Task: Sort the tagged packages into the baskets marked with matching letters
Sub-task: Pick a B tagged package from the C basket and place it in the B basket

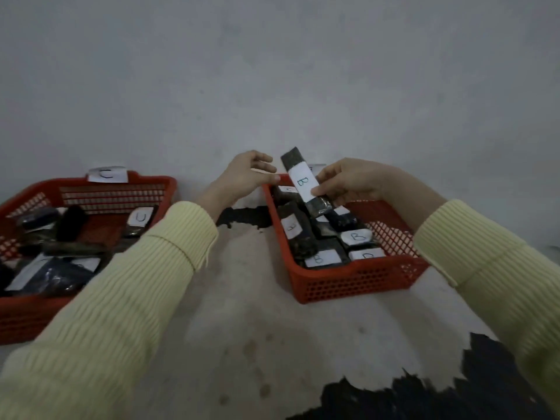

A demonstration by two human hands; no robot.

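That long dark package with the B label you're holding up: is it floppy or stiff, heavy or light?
Probably fairly stiff: the B-tagged package sticks up straight past the right hand, which pinches it near its lower end, and it shows no droop. Likely light, since that one pinch alone holds it. Its wrap looks glossy, so possibly slippery.

Inspector: Background?

Recorder: A plain grey wall, mottled, fills the upper half of the frame.

Inspector: Ground?

Recorder: A pale floor at lower centre, with small brownish spots scattered on it. An irregular black patch lies at centre, where wall meets floor. A larger dark jagged-edged area occupies the lower right; its nature cannot be determined.
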